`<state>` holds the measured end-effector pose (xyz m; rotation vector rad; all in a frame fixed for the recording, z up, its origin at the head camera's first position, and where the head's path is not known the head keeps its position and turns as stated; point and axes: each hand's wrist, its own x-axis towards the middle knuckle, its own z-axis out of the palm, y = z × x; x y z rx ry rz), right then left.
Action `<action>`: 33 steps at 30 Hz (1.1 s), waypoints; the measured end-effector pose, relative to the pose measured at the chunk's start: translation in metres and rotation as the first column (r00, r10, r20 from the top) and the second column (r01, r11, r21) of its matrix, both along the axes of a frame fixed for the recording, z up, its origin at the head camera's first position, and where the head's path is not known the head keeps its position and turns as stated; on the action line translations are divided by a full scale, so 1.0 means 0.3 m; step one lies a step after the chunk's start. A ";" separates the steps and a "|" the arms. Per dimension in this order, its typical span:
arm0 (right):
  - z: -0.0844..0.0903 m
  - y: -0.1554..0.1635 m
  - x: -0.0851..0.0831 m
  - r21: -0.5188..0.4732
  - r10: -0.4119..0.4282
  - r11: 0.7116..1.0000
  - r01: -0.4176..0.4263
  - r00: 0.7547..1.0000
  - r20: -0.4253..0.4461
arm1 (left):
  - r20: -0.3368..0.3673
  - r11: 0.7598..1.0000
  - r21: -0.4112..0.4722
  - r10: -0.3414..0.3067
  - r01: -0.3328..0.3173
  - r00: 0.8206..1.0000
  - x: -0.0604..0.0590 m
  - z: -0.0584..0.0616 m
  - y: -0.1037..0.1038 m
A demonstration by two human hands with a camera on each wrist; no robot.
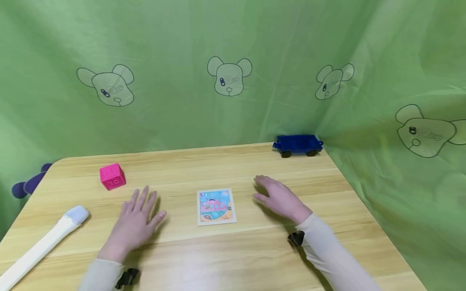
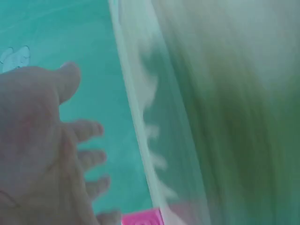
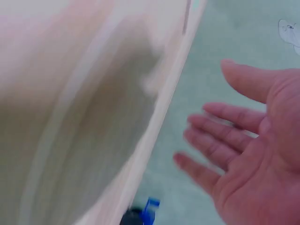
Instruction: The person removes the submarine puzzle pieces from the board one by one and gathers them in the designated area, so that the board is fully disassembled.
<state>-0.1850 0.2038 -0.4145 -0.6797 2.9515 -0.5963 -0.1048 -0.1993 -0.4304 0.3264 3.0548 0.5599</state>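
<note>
My left hand (image 1: 134, 226) is over the left half of the table, fingers spread, holding nothing. Just beyond its fingertips sits a pink cube (image 1: 112, 176) with a raised number on its side; its edge also shows at the bottom of the left wrist view. A square picture puzzle (image 1: 217, 206) in a pale frame lies flat between the two hands. To its right is my right hand (image 1: 282, 199), thumb apart from the extended fingers, with nothing in it. Both palms face the camera in the wrist views, and neither hand touches the puzzle.
A dark blue toy wagon (image 1: 299, 144) with black wheels stands at the table's back right corner. Along the left side lies a white strap-like bar (image 1: 43, 244). Green curtains (image 1: 174, 81) with bear outlines hang behind and at the right of the wooden table (image 1: 204, 258).
</note>
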 end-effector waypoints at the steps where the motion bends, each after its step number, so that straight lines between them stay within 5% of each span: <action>1: 0.004 -0.019 -0.007 -0.025 0.019 1.000 -0.018 1.000 0.022 | -0.013 0.999 0.019 -0.040 0.040 0.999 0.000 0.000 0.014; 9: 0.014 -0.179 -0.062 -0.097 0.159 0.985 -0.146 0.977 0.142 | -0.044 0.964 0.105 -0.241 0.244 0.970 0.027 -0.002 0.149; 17: -0.001 -0.299 -0.099 -0.091 0.254 0.966 -0.241 0.951 0.178 | -0.018 0.907 0.129 -0.402 0.401 0.915 0.063 -0.006 0.285; 25: -0.027 -0.354 -0.112 -0.036 0.318 0.948 -0.316 0.936 0.151 | -0.037 0.880 0.060 -0.469 0.471 0.882 0.074 -0.025 0.365; 33: -0.029 -0.385 -0.111 0.004 0.332 0.942 -0.336 0.931 0.153 | -0.031 0.882 0.003 -0.471 0.471 0.882 0.090 -0.021 0.409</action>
